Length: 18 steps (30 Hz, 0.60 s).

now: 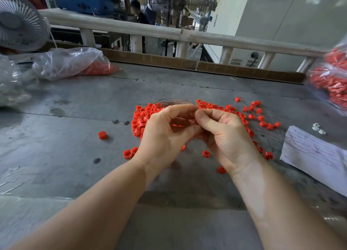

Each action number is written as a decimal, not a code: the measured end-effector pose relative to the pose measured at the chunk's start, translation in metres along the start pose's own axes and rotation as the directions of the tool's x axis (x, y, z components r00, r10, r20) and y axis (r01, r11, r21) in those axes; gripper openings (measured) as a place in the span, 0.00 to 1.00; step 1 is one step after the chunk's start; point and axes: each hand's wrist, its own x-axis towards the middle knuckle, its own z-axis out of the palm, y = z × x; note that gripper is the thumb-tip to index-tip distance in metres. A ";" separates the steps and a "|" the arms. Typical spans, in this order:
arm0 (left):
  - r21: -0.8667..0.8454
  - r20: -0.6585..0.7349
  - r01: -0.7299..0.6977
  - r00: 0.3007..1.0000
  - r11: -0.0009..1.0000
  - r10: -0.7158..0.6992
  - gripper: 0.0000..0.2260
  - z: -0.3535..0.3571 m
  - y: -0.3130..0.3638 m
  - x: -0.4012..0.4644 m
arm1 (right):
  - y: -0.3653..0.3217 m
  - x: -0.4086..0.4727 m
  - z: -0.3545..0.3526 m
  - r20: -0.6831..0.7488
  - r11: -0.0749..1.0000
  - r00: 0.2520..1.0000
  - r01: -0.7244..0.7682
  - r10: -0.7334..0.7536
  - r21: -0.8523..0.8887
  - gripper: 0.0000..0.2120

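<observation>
A heap of small red plastic caps (142, 118) lies on the grey table (75, 103), with a bundle of thin copper wires (176, 101) at its far side. My left hand (165, 137) and my right hand (225, 135) meet above the heap, fingers curled, fingertips touching. Between them a small red cap (177, 125) shows, held in my left hand. My right hand pinches at something thin by my left fingertips; what it is I cannot make out. Red caps with wires attached (261, 118) are spread to the right.
A clear bag of red caps (71, 61) lies at the back left, beside a fan (18, 18). Another bag of wired caps (332, 80) stands at the right edge. A written sheet of paper (315, 154) and small white nuts (318, 128) lie right. One loose cap (102, 135) sits left.
</observation>
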 end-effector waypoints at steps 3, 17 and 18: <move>-0.091 0.015 0.054 0.998 0.994 -0.053 0.13 -0.002 0.001 0.001 | -0.002 0.000 -0.001 0.026 0.998 0.998 -0.052 0.052 0.025 0.07; -0.100 -0.040 0.115 0.992 0.988 -0.120 0.05 -0.004 -0.002 0.002 | -0.004 -0.002 0.002 0.005 0.976 1.000 -0.003 0.004 -0.218 0.19; -0.084 -0.046 0.107 0.993 0.991 -0.111 0.05 -0.004 -0.002 0.003 | -0.005 -0.002 0.002 0.009 0.977 1.000 0.000 0.002 -0.214 0.19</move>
